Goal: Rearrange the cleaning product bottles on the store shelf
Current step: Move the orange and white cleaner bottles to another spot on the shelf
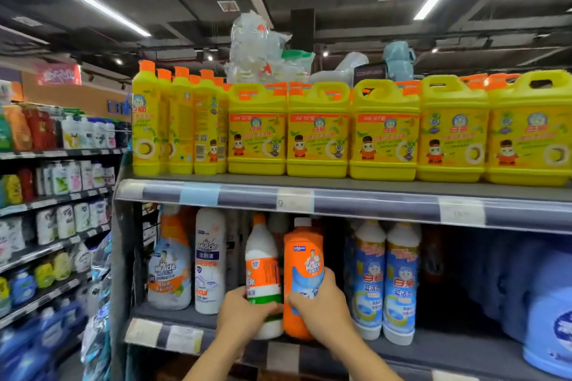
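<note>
Cleaning product bottles (370, 272) fill the lower shelf (173, 315), and two of them are in the hands at its front edge, near the middle. The left hand (244, 309) is wrapped round the lower part of a white bottle (263, 260) with an orange cap. The right hand (322, 306) is clamped on the orange Mr Muscle bottle (305, 260) just beside it. Both bottles are about upright and touch or nearly touch. I cannot tell whether they rest on the shelf or are just lifted off it.

The work looks to be in mid-course. To the left, a Mr Muscle spray bottle (169, 269) and a tall white Mr Muscle bottle (210, 257) stand with labels facing out. To the right, a blue-labelled pair (402, 275) stand side by side, also facing out. The white bottle in hand shows its label turned partly sideways, so facing it forward is likely left to do, as is settling where these two belong.

Room is tight. The blue-labelled pair stand just beside the right hand, dim bottles stand behind, and the upper shelf rail (340, 198) hangs just above the caps. Yellow dish-soap jugs (317, 130) line the upper shelf, and large blue jugs (551, 318) sit at the far right.
</note>
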A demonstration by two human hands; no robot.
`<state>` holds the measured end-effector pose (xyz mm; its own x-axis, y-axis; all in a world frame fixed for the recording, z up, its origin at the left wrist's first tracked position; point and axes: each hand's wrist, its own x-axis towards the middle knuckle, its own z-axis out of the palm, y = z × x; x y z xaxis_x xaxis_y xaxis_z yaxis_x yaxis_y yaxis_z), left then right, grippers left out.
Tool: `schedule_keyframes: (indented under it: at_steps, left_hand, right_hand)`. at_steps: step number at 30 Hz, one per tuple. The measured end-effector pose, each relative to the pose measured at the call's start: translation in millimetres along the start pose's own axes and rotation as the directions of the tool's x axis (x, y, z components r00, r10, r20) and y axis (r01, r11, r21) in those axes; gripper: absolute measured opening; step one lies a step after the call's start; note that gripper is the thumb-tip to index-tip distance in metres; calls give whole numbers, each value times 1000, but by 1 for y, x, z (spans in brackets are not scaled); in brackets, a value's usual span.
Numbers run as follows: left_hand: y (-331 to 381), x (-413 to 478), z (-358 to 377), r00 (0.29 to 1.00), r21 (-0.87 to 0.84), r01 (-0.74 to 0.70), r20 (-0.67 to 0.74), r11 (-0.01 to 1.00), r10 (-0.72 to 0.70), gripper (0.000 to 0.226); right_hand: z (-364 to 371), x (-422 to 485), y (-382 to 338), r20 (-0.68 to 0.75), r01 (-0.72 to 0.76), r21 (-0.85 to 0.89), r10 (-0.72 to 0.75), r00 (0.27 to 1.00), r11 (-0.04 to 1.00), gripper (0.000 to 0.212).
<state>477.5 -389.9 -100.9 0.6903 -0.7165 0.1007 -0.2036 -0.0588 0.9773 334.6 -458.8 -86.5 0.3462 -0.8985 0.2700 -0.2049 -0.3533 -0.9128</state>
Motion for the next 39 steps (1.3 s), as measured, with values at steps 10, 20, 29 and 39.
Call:
schedule_keyframes:
  at_steps: [10,20,29,39]
  left_hand:
    - [-19,66,19,993,38,-89,83,995,85,49]
    - [-32,98,33,977,50,-164,149,985,155,54]
    - [-29,113,46,981,104,-94,177,990,74,48]
    - [-30,98,44,973,302,-40,230,953,-32,49]
  right_hand:
    - [23,51,32,-216,-69,-112,44,975,991,65]
    - [39,87,50,-211,-161,-149,128,969,976,75]
    - [44,98,56,-212,-231,-168,194,958,958,84]
    - [27,85,54,-79,-213,-448,199,977,868,45]
